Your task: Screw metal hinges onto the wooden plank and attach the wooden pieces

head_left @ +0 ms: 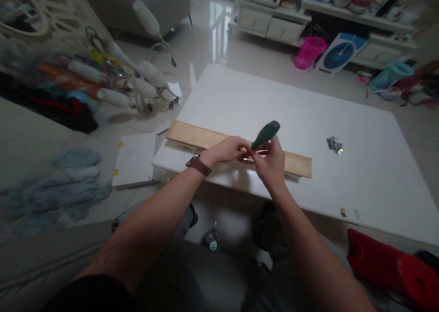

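Note:
A long wooden plank [199,136] lies along the near edge of a white table [308,120]. Over its middle, my right hand [270,163] is closed round a screwdriver with a green handle [265,134] that tilts up to the right. My left hand [228,149], with a brown watch strap on the wrist, pinches a small metal piece [245,159] against the plank, right beside the screwdriver's tip. The fingertips of both hands touch there, and the tip itself is hidden by them.
A small pile of metal hinges and screws [335,145] lies on the table to the right. A white panel [135,159] lies on the floor at left, a chandelier [133,81] beyond it. A red bag [394,271] sits near my right knee.

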A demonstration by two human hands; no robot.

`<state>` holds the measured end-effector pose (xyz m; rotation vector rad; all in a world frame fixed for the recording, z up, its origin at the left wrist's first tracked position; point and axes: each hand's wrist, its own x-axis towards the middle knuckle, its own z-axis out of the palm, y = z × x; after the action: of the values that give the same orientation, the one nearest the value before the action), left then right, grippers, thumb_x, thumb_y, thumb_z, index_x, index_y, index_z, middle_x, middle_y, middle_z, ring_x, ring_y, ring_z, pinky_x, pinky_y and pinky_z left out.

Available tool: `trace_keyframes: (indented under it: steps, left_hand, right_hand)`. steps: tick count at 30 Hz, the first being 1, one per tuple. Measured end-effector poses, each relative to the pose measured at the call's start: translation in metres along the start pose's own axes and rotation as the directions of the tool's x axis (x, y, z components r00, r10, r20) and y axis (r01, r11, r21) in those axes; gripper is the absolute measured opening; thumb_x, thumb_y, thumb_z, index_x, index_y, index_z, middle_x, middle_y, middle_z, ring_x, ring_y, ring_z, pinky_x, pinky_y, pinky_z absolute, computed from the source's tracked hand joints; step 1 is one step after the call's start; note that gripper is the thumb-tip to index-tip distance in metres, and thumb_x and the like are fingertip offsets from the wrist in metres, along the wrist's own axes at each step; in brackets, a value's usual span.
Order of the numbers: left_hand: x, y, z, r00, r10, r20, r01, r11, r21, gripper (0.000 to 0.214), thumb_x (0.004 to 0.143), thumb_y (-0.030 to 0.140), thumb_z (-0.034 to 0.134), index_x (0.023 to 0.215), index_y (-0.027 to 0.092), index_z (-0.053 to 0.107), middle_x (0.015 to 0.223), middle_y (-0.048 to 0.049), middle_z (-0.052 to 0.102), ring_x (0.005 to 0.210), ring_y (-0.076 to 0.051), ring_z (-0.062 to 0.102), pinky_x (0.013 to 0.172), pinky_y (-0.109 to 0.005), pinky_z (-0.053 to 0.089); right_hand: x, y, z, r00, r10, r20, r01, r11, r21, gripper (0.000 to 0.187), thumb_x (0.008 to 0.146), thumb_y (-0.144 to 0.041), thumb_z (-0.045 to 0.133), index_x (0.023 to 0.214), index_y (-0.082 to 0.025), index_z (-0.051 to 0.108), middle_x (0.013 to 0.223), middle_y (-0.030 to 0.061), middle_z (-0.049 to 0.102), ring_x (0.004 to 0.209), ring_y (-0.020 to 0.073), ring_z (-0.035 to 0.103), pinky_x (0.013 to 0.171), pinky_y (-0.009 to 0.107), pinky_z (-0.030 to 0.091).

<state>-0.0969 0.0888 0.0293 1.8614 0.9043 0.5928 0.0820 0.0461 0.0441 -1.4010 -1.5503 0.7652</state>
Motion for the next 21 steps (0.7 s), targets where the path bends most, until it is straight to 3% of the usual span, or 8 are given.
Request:
trace_keyframes:
  steps: [8, 15, 21]
  left_hand:
    - [0.0008, -0.0028, -0.0005, 1.000, -0.003, 0.017, 0.003, 0.999, -0.037, 0.018, 0.087, 0.008, 0.062, 0.090, 0.014, 0.079, 0.084, -0.0057, 0.078, 0.079, -0.017, 0.068, 0.077, -0.029, 0.052]
    - [0.0007, -0.0004, 0.0007, 0.999, -0.033, -0.015, 0.033, 0.999, -0.004, 0.013, 0.088, 0.011, 0.066, 0.089, 0.013, 0.078, 0.082, -0.0045, 0.076, 0.077, -0.016, 0.066, 0.075, -0.027, 0.049]
    - [0.0008, -0.0002, -0.0009, 1.000, -0.004, 0.009, 0.004, 1.000, -0.004, 0.019, 0.085, 0.006, 0.064, 0.091, 0.015, 0.080, 0.084, -0.0043, 0.078, 0.079, -0.016, 0.067, 0.079, -0.028, 0.050]
  right_hand:
    - [-0.0010, -0.0006, 0.0005, 0.999, -0.021, 0.036, 0.020, 0.999, 0.036, 0.041, 0.082, -0.028, 0.074, 0.120, -0.027, 0.057, 0.092, 0.0013, 0.078, 0.077, 0.0201, 0.076, 0.067, 0.034, 0.060]
    - [-0.0004, 0.0000, 0.0010, 1.000, -0.006, 0.027, 0.006, 1.000, -0.003, 0.037, 0.082, -0.034, 0.077, 0.113, -0.027, 0.057, 0.082, -0.0031, 0.073, 0.071, 0.0189, 0.072, 0.065, 0.033, 0.059]
    - [-0.0019, -0.0025, 0.0014, 1.000, -0.016, 0.009, 0.016, 1.000, 0.023, 0.034, 0.083, -0.028, 0.075, 0.113, -0.027, 0.059, 0.089, 0.0005, 0.078, 0.075, 0.0205, 0.075, 0.069, 0.037, 0.062]
